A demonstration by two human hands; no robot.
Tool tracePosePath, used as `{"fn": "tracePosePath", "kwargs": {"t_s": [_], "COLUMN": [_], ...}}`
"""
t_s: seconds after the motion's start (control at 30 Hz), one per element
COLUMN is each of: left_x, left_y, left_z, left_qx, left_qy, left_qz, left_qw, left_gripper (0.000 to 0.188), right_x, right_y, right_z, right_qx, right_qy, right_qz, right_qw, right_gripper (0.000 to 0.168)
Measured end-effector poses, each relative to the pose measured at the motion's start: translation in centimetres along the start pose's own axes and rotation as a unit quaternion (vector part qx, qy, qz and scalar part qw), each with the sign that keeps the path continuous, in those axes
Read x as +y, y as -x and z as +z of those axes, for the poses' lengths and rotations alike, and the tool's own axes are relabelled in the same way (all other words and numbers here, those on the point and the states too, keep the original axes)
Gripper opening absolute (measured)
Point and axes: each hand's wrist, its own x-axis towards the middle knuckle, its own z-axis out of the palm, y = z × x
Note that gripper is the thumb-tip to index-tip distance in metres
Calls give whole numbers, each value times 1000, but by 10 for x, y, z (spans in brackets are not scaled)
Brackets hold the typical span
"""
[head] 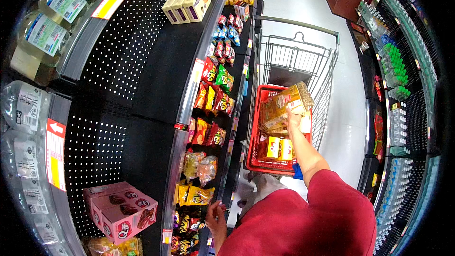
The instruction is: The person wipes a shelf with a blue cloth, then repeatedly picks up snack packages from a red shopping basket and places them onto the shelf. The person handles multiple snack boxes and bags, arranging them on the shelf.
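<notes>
My right hand [293, 118] grips the edge of a clear and gold food package [282, 105], which lies tilted in the upper part of a red plastic basket [253, 142]. Yellow and white boxes [279, 148] stand in the lower part of the same basket, below that package. The basket sits in a wire shopping cart [298, 48]. My left hand [216, 217] is low beside the snack shelf, near yellow snack bags [196, 195], its fingers curled; whether it holds anything is unclear.
Snack bags [217, 101] line the left shelf, with cream boxes [188, 5] above and pink boxes [124, 209] lower left. Large bottles [46, 39] stand at the far left. Bottled drinks [394, 64] fill the right shelves. Across the aisle's far end is a brown counter [343, 1].
</notes>
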Motion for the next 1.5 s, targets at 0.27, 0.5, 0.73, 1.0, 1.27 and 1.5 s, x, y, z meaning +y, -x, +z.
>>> {"fn": "tracePosePath", "kwargs": {"t_s": [0.27,0.5,0.73,1.0,1.27,1.5], "left_x": [0,-12,-18,29,16,-25], "left_y": [0,6,2,-4,13,80], "left_z": [1,-13,-28,-41,-75,-141], "left_qx": [-25,-26,-51,-121,-92,59], "left_qy": [-49,-41,-37,7,-16,53], "left_qz": [8,-8,58,105,154,165], "left_qw": [998,999,996,987,984,983], "left_gripper": [19,20,20,41,83,51], "right_x": [4,23,-33,-61,-28,-29], "right_y": [-37,-28,22,182,344,444], "right_z": [20,13,-83,-206,-207,-182], "right_qx": [15,17,-146,-409,-635,-738], "right_qy": [162,-69,-188,-152,8,162], "right_qz": [42,-38,-15,-51,-13,-66], "right_qw": [986,997,971,898,773,652], "right_gripper": [70,51,56,58,54,54]}}
